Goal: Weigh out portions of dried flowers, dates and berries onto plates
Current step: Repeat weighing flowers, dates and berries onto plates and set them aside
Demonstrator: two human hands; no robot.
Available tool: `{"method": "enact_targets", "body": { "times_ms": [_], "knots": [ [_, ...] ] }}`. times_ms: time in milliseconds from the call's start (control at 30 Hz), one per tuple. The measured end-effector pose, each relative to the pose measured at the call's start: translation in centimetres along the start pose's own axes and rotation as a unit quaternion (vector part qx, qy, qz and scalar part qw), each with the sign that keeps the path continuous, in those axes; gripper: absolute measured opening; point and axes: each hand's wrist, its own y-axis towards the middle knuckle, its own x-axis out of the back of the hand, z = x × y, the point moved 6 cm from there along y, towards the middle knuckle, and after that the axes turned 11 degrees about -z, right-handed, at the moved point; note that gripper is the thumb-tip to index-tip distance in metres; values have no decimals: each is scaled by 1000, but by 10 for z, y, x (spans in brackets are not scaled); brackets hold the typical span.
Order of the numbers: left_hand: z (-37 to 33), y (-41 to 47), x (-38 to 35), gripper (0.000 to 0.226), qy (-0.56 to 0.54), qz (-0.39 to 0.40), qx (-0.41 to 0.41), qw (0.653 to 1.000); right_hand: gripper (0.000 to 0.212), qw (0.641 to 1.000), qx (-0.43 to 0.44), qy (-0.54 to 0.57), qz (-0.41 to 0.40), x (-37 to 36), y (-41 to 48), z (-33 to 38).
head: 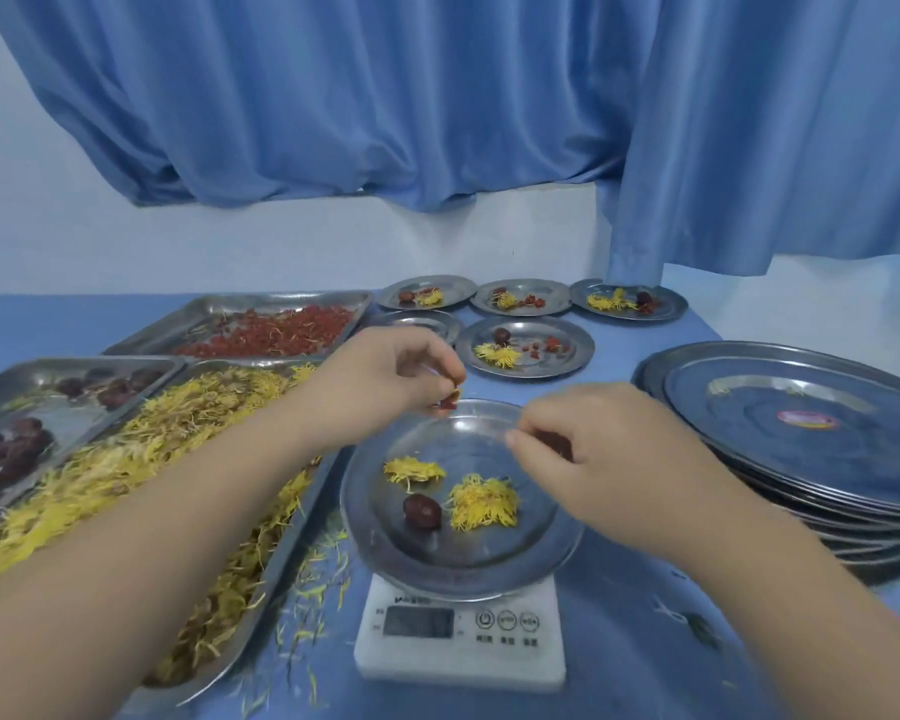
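Note:
A steel plate stands on the white digital scale. On the plate lie two yellow dried flowers and one dark red date. My left hand hovers over the plate's far rim and pinches a few red berries in its fingertips. My right hand is over the plate's right side, its fingers curled round more red berries. Supply trays sit to the left: red berries, yellow flowers, dates.
Several filled small plates stand at the back of the blue table, and an unfilled one shows behind my left hand. A stack of large steel plates is on the right. Loose petals lie beside the scale.

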Motion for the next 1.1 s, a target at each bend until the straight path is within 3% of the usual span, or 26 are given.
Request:
{"method": "enact_targets", "body": {
  "times_ms": [200, 400, 567, 700, 833, 933, 1100],
  "knots": [
    [3, -6, -37, 23, 53, 54, 1, 997, 34, 997, -26, 20, -75, -6, -53, -18],
    [12, -11, -32, 15, 84, -37, 13, 996, 34, 987, -68, 68, -129, -5, -67, -34],
    [18, -25, -22, 12, 64, -109, 17, 992, 31, 986, -88, 72, -125, -9, -68, -40],
    [31, -43, 3, 16, 24, -159, 26, 987, 28, 976, -168, 85, -107, -21, -70, -50],
    [49, -59, 26, 21, -47, -255, 64, 964, 24, 941, -298, 146, -69, -39, -75, -63],
    [60, -67, 38, 18, -84, -307, 99, 943, 24, 894, -382, 229, -43, -50, -78, -64],
    [68, -75, 37, 21, -204, -292, 157, 921, 21, 800, -489, 348, 17, -64, -86, -59]
  ]
}}
